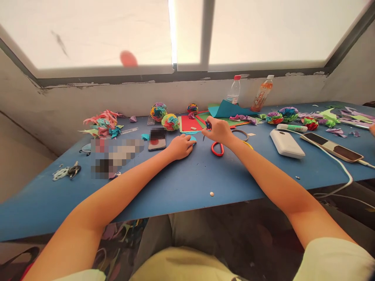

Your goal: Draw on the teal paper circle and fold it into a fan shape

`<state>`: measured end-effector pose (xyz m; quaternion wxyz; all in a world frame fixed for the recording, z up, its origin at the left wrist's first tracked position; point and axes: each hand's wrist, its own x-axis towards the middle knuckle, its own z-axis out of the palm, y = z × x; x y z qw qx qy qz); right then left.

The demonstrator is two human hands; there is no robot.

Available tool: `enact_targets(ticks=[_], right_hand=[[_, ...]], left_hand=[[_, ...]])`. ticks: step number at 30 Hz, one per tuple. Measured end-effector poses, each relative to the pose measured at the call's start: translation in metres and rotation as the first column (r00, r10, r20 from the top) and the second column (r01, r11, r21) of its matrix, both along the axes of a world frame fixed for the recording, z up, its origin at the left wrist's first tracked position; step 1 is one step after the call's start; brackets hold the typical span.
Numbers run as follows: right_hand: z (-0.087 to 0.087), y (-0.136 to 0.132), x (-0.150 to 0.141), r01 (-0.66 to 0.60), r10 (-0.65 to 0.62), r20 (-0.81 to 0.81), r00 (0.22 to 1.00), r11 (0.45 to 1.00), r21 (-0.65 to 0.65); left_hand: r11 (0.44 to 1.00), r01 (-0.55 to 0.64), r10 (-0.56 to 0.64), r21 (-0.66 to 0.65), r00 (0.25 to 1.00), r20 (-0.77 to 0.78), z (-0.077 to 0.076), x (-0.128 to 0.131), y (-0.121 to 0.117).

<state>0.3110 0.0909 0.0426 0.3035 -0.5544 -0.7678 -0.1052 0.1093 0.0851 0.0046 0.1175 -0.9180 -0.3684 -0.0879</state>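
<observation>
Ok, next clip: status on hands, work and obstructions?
Left hand resting on blue paper. Right hand gripping slim dark tool. Red loop lying close to right hand.

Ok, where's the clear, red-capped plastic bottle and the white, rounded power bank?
Clear, red-capped plastic bottle [233, 90], head view: its clear side.
White, rounded power bank [286, 143], head view: its top face.

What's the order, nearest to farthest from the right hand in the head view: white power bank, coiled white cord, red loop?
From the right hand:
1. Red loop: just on the wearer's side of it.
2. White power bank: to its right.
3. Coiled white cord: far left on the table.
</observation>
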Motion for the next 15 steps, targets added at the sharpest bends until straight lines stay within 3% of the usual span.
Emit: enact_targets(ticks=[4,8,15], right_hand=[[-0.003,0.005,0.002,-0.014,0.016,-0.045,0.999,0.999,0.049],[-0.011,0.012,0.001,-0.094,0.094,-0.03,0.995,0.996,0.006],[-0.027,0.017,-0.005,-0.236,0.236,0.009,0.972,0.971,-0.029]], left_hand=[[1.0,0.002,-0.002,-0.017,1.0,0.001,0.0,0.0,0.001],[0.999,-0.025,0.024,-0.032,1.0,-0.001,0.003,-0.001,-0.002],[0.984,-0.176,0.178,-0.037,0.982,0.065,0.0,-0.008,-0.006]])
